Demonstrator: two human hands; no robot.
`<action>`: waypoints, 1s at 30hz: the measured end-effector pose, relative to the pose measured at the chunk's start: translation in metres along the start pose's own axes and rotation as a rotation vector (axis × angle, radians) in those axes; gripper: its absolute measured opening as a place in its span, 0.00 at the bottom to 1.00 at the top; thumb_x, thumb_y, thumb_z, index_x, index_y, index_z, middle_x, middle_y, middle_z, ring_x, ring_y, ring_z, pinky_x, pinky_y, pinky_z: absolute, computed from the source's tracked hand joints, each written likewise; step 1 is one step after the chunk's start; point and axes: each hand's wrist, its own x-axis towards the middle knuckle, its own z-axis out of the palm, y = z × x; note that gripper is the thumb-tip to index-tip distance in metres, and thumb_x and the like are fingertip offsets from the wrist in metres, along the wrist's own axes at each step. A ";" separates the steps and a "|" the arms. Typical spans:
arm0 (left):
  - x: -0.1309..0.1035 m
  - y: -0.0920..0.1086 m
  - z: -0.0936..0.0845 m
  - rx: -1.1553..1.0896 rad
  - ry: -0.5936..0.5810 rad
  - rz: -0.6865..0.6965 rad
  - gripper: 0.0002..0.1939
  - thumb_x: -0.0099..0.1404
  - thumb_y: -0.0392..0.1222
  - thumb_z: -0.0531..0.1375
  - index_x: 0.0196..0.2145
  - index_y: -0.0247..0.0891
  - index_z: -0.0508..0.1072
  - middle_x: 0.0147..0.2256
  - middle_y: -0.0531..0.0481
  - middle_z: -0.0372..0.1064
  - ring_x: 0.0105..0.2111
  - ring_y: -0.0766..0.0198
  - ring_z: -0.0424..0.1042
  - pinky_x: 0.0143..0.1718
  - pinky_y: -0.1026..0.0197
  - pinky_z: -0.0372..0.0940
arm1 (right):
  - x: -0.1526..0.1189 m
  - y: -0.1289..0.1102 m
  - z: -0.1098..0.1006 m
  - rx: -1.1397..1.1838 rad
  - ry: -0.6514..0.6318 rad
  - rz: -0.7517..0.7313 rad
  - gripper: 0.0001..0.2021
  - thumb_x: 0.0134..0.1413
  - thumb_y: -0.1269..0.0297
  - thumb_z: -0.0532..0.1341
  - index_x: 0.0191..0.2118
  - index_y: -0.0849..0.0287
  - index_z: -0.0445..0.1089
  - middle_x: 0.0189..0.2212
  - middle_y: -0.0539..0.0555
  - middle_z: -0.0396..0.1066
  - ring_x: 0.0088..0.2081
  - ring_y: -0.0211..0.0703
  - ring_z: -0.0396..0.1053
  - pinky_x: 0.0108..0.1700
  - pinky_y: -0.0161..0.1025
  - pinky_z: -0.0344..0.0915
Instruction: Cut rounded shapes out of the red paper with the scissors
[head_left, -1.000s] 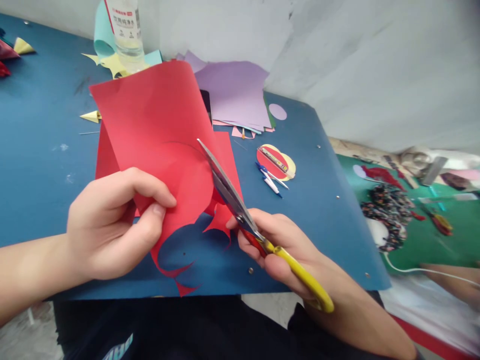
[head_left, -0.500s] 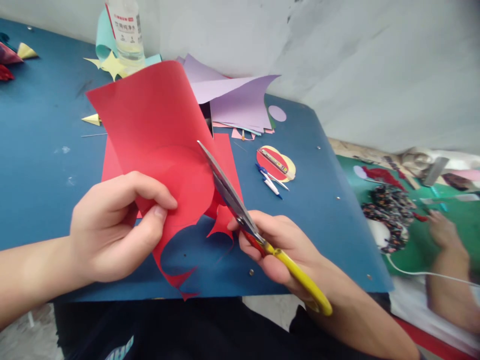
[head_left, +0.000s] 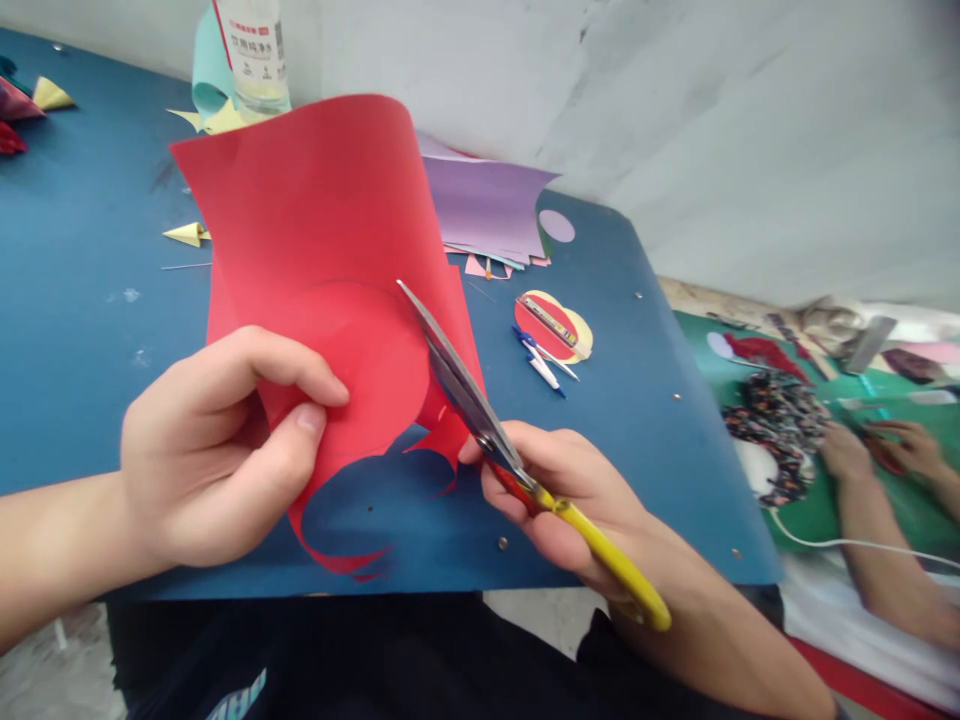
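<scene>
Between thumb and forefinger, my left hand pinches a sheet of red paper, raised above the table with its top curling over. A faint round outline is visible on the sheet, and the lower right part of its edge has been cut along a curve. Curved red strips dangle below. My right hand grips a pair of scissors with yellow handles. The blades lie at the paper's right side, tips pointing up and left, and look nearly closed. My fingers partly hide the handles. Another red sheet lies underneath.
Purple sheets are stacked by the wall, behind a purple disc. Red and yellow discs carry a small lead case beside a blue-and-white compass. A water bottle stands at the back. Right, a co-worker's hands are over a green table.
My left hand has moved slightly left and down, and the red sheet has opened out wider, covering more of the purple stack. The scissors barely shifted. A co-worker's second hand has come into view.
</scene>
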 end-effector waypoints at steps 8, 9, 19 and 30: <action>0.000 0.000 0.003 -0.030 0.025 -0.018 0.13 0.65 0.28 0.63 0.41 0.45 0.80 0.33 0.55 0.82 0.27 0.67 0.78 0.27 0.65 0.73 | -0.002 0.010 0.000 0.049 -0.008 0.012 0.40 0.62 0.20 0.67 0.52 0.59 0.75 0.25 0.44 0.64 0.23 0.35 0.54 0.25 0.36 0.54; 0.000 0.000 0.004 -0.038 0.026 -0.026 0.13 0.65 0.28 0.63 0.41 0.45 0.80 0.33 0.55 0.82 0.26 0.67 0.77 0.26 0.65 0.73 | -0.002 0.011 0.000 0.057 -0.007 0.024 0.41 0.61 0.20 0.67 0.53 0.59 0.75 0.25 0.44 0.65 0.23 0.35 0.54 0.25 0.37 0.54; -0.005 0.003 0.002 -0.089 0.037 -0.080 0.15 0.65 0.27 0.63 0.43 0.46 0.82 0.36 0.55 0.83 0.30 0.67 0.78 0.30 0.64 0.73 | -0.002 0.006 0.000 0.033 0.028 0.066 0.42 0.58 0.19 0.68 0.50 0.59 0.76 0.24 0.44 0.63 0.23 0.36 0.54 0.26 0.37 0.54; 0.004 -0.005 0.004 -0.031 -0.003 -0.041 0.12 0.66 0.30 0.64 0.44 0.44 0.81 0.36 0.56 0.83 0.31 0.67 0.79 0.32 0.63 0.74 | -0.007 0.012 0.000 0.039 0.037 0.080 0.41 0.59 0.21 0.69 0.54 0.59 0.78 0.23 0.44 0.62 0.23 0.36 0.55 0.25 0.37 0.54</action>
